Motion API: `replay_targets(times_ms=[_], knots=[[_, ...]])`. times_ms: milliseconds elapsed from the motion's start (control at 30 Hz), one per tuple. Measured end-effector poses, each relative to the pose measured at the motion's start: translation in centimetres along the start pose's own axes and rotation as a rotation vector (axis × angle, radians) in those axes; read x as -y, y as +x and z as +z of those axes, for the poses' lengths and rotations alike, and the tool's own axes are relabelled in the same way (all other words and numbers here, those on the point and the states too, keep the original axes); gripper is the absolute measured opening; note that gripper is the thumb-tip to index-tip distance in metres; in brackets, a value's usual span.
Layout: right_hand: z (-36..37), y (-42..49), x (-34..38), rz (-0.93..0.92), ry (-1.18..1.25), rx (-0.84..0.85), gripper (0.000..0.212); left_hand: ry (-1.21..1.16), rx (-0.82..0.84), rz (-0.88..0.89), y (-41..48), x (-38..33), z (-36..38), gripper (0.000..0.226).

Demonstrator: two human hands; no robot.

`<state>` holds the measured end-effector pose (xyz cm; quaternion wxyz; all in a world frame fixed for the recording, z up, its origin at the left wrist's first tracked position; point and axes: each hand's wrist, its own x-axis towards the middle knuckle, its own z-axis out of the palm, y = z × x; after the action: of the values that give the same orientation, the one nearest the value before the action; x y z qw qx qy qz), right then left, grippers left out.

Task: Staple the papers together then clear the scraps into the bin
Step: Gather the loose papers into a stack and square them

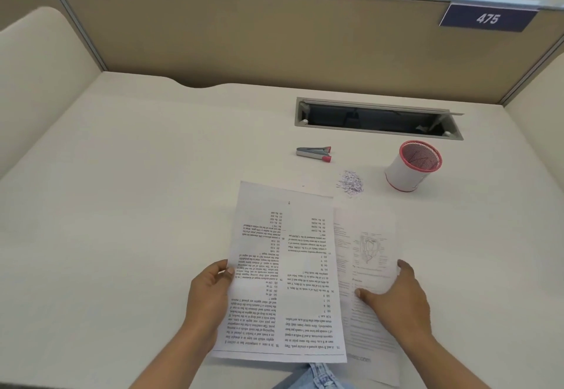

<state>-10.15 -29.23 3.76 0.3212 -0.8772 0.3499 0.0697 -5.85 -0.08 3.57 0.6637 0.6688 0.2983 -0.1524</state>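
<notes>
Denim [314,376] at the bottom edge, below both hands. Left hand [210,294]: pinches the left edge of the text sheet [283,282], thumb on top. Right hand [396,297]: grips the diagram sheet [366,245] at its right edge, thumb on the page; this sheet lies partly under the text sheet. Beyond the right hand on the counter [152,175]: heap of paper scraps [351,182], red-rimmed mesh bin [412,166] right of it. Stapler [313,153]: farther out, left of the scraps.

- Top sheet [287,269]: white with printed words, partly covering the lower sheet [366,251].
- Stapler [313,153]: silver and red, lying behind them.
- Scraps [351,182]: small pile near the red-rimmed white bin [406,175].
</notes>
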Motion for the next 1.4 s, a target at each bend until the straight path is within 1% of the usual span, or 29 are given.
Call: replay_targets(times_ms=[100,133,167,200,300,400,533,600,767,867,900,1000,1100,1167,1200,1300,1333,1400], knots=[[-0.3,0.3,0.0,-0.007,0.151,0.035,0.040,-0.006,0.005,0.000,-0.1,-0.1,-0.2,0.016],[-0.4,0.4,-0.1,-0.001,0.225,0.057,0.025,-0.009,0.008,0.000,-0.2,-0.3,-0.3,0.016],[-0.4,0.5,-0.2,0.009,0.319,0.081,0.016,-0.014,0.012,-0.001,-0.2,-0.4,-0.4,0.015],[-0.6,0.5,-0.1,0.026,0.401,0.102,0.012,-0.018,0.020,-0.003,-0.2,-0.5,-0.4,0.015],[-1.2,0.3,0.2,0.047,0.597,0.162,0.013,-0.028,0.060,-0.011,-0.5,-1.0,0.0,0.015],[-1.8,-0.6,1.4,0.061,0.760,0.266,0.016,-0.045,0.090,-0.013,-0.9,-1.4,0.7,0.016],[-2.7,-1.9,3.4,0.043,0.813,0.426,0.021,-0.030,0.183,-0.020,-1.6,-2.1,1.8,0.016],[-3.2,-2.3,4.1,0.048,0.830,0.465,0.021,-0.010,0.222,-0.016,-1.9,-2.7,2.2,0.013],[-3.7,-2.8,4.7,0.044,0.846,0.446,0.024,-0.014,0.272,-0.009,-2.2,-3.7,2.8,0.022],[-3.8,-2.6,4.3,0.080,0.874,0.419,0.047,0.009,0.275,0.025,-2.3,-3.9,3.2,0.024],[-3.8,-2.6,4.4,0.076,0.883,0.430,0.047,0.013,0.269,0.033,-2.2,-3.8,3.2,0.025],[-3.3,-2.1,4.0,-0.010,0.817,0.421,0.027,0.029,0.242,0.044,-1.7,-3.5,3.4,0.025],[-3.1,-1.8,3.6,-0.033,0.756,0.357,0.026,0.088,0.227,0.088,-0.9,-3.3,3.5,0.024],[-3.1,-1.7,3.4,-0.024,0.769,0.341,0.026,0.212,0.158,0.167,-0.1,-3.1,3.5,0.022],[-3.1,-1.5,3.3,-0.016,0.781,0.327,0.027,0.335,0.094,0.229,0.6,-2.9,3.4,0.025],[-3.2,-1.1,2.9,0.009,0.801,0.280,0.028,0.769,-0.127,0.388,2.4,-2.3,3.1,0.048],[-3.3,-1.0,2.8,0.011,0.804,0.265,0.028,0.858,-0.171,0.399,2.8,-2.3,3.1,0.056],[-3.6,-0.9,2.6,0.011,0.799,0.239,0.027,1.004,-0.197,0.367,3.3,-2.5,3.6,0.067]])
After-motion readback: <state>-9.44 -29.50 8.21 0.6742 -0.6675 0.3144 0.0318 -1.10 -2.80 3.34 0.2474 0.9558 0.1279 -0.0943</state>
